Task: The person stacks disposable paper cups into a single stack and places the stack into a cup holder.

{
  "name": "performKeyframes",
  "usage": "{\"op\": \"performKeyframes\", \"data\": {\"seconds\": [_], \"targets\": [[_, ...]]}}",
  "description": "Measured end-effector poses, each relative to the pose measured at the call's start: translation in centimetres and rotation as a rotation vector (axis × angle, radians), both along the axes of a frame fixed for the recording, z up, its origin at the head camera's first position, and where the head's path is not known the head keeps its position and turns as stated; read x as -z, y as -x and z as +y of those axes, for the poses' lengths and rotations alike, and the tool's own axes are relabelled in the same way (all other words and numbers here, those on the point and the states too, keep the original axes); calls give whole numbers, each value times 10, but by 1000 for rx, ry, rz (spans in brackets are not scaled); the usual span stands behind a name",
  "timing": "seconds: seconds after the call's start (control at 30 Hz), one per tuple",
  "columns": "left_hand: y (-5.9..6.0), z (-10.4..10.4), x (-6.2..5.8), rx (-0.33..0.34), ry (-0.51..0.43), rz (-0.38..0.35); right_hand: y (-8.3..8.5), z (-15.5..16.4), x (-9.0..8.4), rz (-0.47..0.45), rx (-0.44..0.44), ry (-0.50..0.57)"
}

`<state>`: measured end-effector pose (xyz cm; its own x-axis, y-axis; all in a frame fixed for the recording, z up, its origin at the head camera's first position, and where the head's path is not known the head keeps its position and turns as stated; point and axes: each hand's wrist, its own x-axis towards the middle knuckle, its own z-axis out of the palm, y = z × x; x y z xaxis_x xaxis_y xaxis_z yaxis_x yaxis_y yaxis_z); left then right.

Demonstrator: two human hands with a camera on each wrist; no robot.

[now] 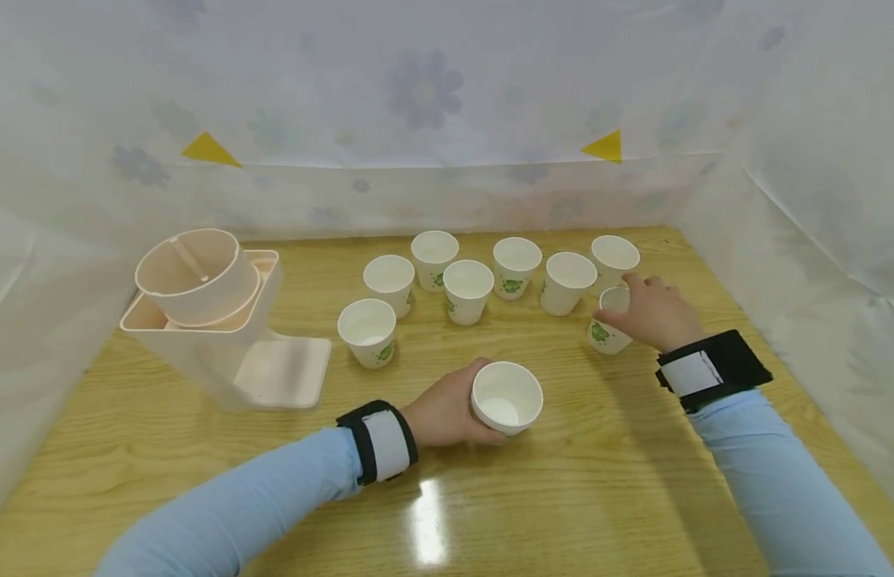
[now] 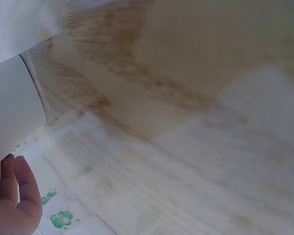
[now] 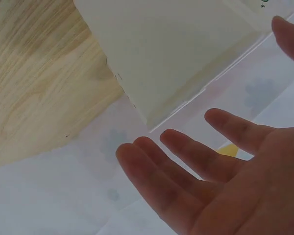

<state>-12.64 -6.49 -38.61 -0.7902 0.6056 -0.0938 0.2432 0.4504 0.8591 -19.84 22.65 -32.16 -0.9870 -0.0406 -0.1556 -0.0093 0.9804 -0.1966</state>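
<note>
My left hand (image 1: 450, 410) grips a white paper cup (image 1: 507, 410) from its left side, over the front middle of the wooden table. In the left wrist view, its fingers (image 2: 30, 191) curve under the white wall of that cup (image 2: 12, 110). At the right, my right hand (image 1: 657, 312) reaches over another paper cup (image 1: 607, 336) with a green print, which tilts slightly. The right wrist view has the fingers (image 3: 161, 183) spread and nearly straight beside the wall of this cup (image 3: 171, 54), with a gap between fingertips and rim.
Several more printed paper cups (image 1: 468, 296) stand upright in loose rows behind my hands. One cup (image 1: 615, 255) sits just behind my right hand. A cream plastic dispenser (image 1: 201, 316) with a round top and flat foot stands at the left. White flowered sheeting (image 1: 425, 196) encloses the table.
</note>
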Motion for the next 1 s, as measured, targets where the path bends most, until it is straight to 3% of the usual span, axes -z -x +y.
{"op": "performKeyframes", "data": {"seconds": [0.53, 0.77, 1.0], "targets": [[0, 0, -2, -1, -4, -22, -2, 0, -2, -8, -27, 27], [1, 2, -2, -1, 7, -17, -13, -11, -20, 26, -85, 9], [5, 6, -1, 1, 26, 12, -37, -35, -52, 95, -152, 26]]}}
